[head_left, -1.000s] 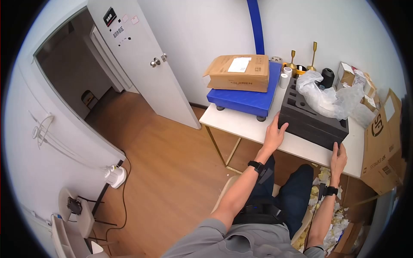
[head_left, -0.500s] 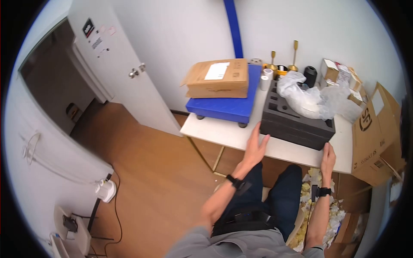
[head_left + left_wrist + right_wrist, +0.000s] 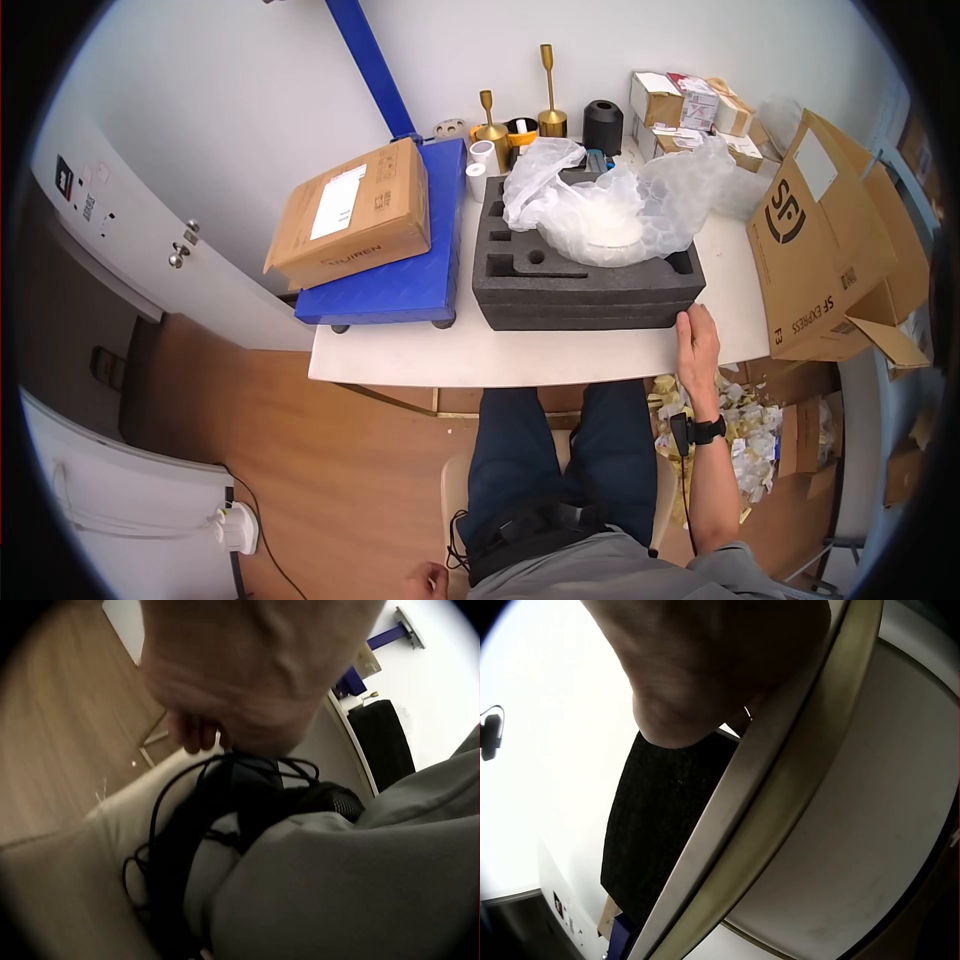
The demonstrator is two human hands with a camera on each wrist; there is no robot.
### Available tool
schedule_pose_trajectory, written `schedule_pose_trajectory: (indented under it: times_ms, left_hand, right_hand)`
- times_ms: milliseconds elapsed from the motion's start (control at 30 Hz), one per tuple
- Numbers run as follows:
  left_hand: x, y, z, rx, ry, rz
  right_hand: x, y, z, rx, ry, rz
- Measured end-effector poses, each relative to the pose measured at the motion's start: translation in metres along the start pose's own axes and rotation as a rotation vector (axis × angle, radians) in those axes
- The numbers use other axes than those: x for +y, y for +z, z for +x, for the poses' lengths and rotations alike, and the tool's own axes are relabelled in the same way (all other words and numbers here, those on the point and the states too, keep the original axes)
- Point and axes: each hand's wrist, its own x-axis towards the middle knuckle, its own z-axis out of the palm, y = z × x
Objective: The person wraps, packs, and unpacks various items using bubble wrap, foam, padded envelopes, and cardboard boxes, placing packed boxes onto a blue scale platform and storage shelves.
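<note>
A black foam block [image 3: 590,312] with cut-out slots sits on the white table. A crumpled translucent plastic bag [image 3: 610,215] lies over its top. My right hand [image 3: 698,345] rests at the block's front right corner, fingers extended along the table edge; in the right wrist view its palm hides most of the fingers. My left hand [image 3: 428,580] hangs low at the left side of my hip, fingers loosely curled. In the left wrist view it is close over a looped black cable [image 3: 154,802] beside the pale chair seat [image 3: 67,862].
Left on the table, a cardboard box [image 3: 350,215] sits on a blue platform scale [image 3: 445,240]. Gold candlesticks [image 3: 552,122] and a black cylinder [image 3: 602,128] stand behind the block. An open carton [image 3: 825,250] is at the right. Paper scraps [image 3: 745,440] lie on the floor.
My left hand has left the foam block's left front corner and dropped back beside my hip. The right hand stays at the right corner. The view has turned right, squarely facing the table.
</note>
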Motion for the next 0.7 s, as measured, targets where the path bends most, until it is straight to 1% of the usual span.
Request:
schedule_pose_trajectory:
  times_ms: [133,200,267,300,333,367,433,533,567,667,700]
  left_hand:
    - [0.003,-0.011,-0.011,-0.040,-0.030,0.031]
    - [0.003,-0.018,-0.022,-0.065,-0.057,0.050]
    - [0.006,-0.003,-0.035,-0.067,-0.101,0.028]
    - [0.007,0.003,-0.049,-0.079,-0.139,0.020]
    - [0.007,0.006,-0.069,-0.099,-0.183,0.023]
    - [0.008,0.003,-0.089,-0.125,-0.226,0.035]
    - [0.013,-0.010,-0.128,-0.187,-0.304,0.073]
    - [0.020,-0.028,-0.156,-0.263,-0.362,0.128]
    - [0.023,-0.032,-0.161,-0.286,-0.373,0.143]
    - [0.028,-0.043,-0.165,-0.337,-0.378,0.181]
    - [0.030,-0.044,-0.165,-0.341,-0.378,0.184]
  right_hand:
    - [0.001,0.002,-0.005,0.009,0.048,-0.014]
    - [-0.011,-0.006,-0.008,0.224,0.113,0.332]
    - [-0.030,-0.050,-0.013,0.294,-0.105,0.300]
    - [-0.039,-0.074,-0.012,0.458,-0.307,0.512]
    - [-0.071,-0.127,-0.020,0.560,-0.513,0.459]
    - [-0.095,-0.168,-0.029,0.660,-0.713,0.402]
    - [-0.084,-0.171,-0.039,0.589,-0.643,0.387]
    - [-0.076,-0.183,-0.061,0.536,-0.583,0.358]
    - [-0.073,-0.188,-0.066,0.524,-0.569,0.347]
    - [-0.092,-0.186,-0.054,0.513,-0.551,0.318]
    - [-0.081,-0.193,-0.062,0.511,-0.557,0.318]
